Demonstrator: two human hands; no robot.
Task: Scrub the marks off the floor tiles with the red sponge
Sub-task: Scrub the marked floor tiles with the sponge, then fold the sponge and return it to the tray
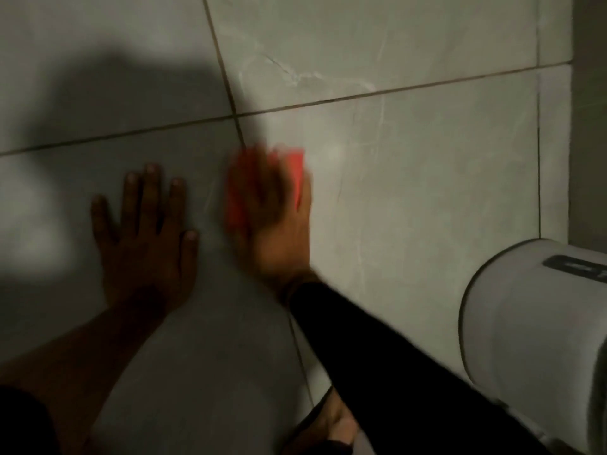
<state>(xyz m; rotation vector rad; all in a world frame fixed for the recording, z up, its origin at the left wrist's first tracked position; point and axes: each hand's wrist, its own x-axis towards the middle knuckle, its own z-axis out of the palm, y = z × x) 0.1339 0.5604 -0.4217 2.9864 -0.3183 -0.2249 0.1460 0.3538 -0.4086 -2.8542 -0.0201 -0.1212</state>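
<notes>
The red sponge (pixel 295 167) lies flat on the pale grey floor tiles (pixel 427 178), just right of a dark grout line. My right hand (pixel 272 211) presses down on top of it and is blurred by motion; red shows at both sides of the fingers. My left hand (pixel 147 231) rests flat on the tile to the left, fingers spread, holding nothing. Faint whitish streaks (pixel 305 75) cross the tile beyond the sponge.
A white cylindrical container (pixel 525 316) with a dark label stands at the lower right, close to my right forearm. A grey wall base (pixel 589 126) runs along the right edge. A bare foot (pixel 335 421) shows at the bottom. A large shadow covers the left tiles.
</notes>
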